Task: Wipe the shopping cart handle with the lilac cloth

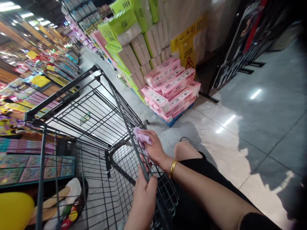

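Observation:
A black wire shopping cart [96, 159] stands in front of me, tilted in the view. My left hand [144, 191] is closed round its near top rail, thumb on one side and fingers curled to the other. Just beyond it, my right hand [155, 147], with a gold bangle at the wrist, bunches a light purple cloth [142, 136] against the same rail. Part of the cloth hangs down beside the bars, and my fingertips are partly hidden behind it. The cart's basket shows only bare wire and the floor through it.
Pink tissue packs [171, 91] are stacked on a blue pallet [177, 119], beside green-and-white packs [129, 38]. A yellow wet-floor sign [188, 51] stands behind. Shelves of goods [24, 147] line the left, near a yellow round object [15, 210]. A black rack [230, 48] is at right.

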### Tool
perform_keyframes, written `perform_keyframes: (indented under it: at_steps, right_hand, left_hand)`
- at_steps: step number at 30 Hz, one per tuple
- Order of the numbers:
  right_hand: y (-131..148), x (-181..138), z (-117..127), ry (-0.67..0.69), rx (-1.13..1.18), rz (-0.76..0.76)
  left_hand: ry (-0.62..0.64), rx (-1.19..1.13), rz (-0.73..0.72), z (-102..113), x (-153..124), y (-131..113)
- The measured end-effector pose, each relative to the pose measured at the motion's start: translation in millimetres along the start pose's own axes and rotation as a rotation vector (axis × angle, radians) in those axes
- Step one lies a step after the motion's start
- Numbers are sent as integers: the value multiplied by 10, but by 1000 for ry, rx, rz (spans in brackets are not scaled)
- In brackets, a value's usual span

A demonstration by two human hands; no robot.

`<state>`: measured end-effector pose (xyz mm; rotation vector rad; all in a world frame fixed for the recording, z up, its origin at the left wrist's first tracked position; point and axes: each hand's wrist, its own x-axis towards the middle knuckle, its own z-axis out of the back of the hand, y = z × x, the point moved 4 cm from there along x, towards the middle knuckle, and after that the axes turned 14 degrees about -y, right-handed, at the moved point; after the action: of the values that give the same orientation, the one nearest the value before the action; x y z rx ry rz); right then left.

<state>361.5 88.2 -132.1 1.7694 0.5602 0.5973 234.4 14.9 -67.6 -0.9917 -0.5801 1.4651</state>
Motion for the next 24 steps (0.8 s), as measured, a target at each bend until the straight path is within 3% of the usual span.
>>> perform_keyframes:
  at_steps: [4,10,12,17,24]
  right_hand:
    - [-278,-87,124,-94,-80,-248]
    - [177,-32,27,7,51,55]
    - [120,-17,35,26,13,40]
    - [-248,-73,142,-55,-97,-200]
    - [93,-38,24,19,23,32]
  left_hand:
    - [-13,-22,3,15,-92,135]
    - [-60,-23,7,-2,-239,145]
    - [-48,-49,17,-4,-273,113]
    - [24,-67,32,27,-267,94]
    - [-91,-93,24,-16,-256,-20]
